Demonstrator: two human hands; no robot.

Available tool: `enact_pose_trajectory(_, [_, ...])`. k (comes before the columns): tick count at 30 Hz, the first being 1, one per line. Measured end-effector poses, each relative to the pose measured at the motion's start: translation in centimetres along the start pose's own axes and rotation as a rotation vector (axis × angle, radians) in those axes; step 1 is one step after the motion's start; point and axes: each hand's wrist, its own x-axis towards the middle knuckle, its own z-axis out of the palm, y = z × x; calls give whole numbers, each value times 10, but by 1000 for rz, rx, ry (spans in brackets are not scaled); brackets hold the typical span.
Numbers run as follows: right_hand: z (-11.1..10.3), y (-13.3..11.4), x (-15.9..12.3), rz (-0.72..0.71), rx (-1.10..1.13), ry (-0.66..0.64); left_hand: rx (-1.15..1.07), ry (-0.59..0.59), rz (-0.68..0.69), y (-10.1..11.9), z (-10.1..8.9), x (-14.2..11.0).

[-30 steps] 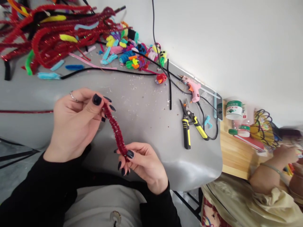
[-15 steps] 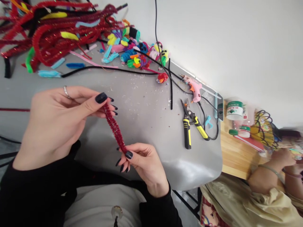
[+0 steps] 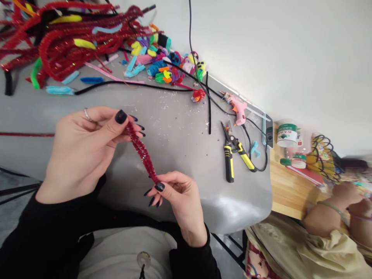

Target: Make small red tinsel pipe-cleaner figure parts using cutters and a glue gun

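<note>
Between my two hands stretches a dark red tinsel pipe cleaner (image 3: pixel 141 152), slanting down to the right above the grey table (image 3: pixel 180 155). It looks doubled into a short thick strand. My left hand (image 3: pixel 87 149) pinches its upper end between thumb and fingers. At the lower end, my right hand (image 3: pixel 180 197) grips it between thumb and fingertips. The fingers partly hide both ends. Past my hands lies a heap of red pipe cleaners (image 3: pixel 84 35), with small coloured pipe-cleaner pieces (image 3: pixel 162 66) beside it.
Yellow-and-black pliers (image 3: pixel 234 149) lie spread at the right, near a pink glue gun (image 3: pixel 238 109) with a black cord. A small red piece (image 3: pixel 198 95) and black stems (image 3: pixel 209 112) rest farther back. On a wooden table (image 3: pixel 286 193) stand containers; another person's arms (image 3: pixel 325 217) are beside it.
My left hand has shifted slightly right, and my right hand a little up. Both keep hold of the pipe cleaner, which now bows slightly.
</note>
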Motion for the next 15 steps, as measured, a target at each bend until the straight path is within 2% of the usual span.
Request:
enact_pose_trajectory(6, [1, -17, 0, -39, -129, -99, 73, -213, -4, 4, 8, -10])
enact_pose_trajectory(10, [5, -19, 8, 57, -59, -216, 215, -369, 46, 1, 9, -15])
enact_pose_trajectory(15, [4, -12, 16, 167, 50, -247, 212, -396, 51, -5, 6, -13])
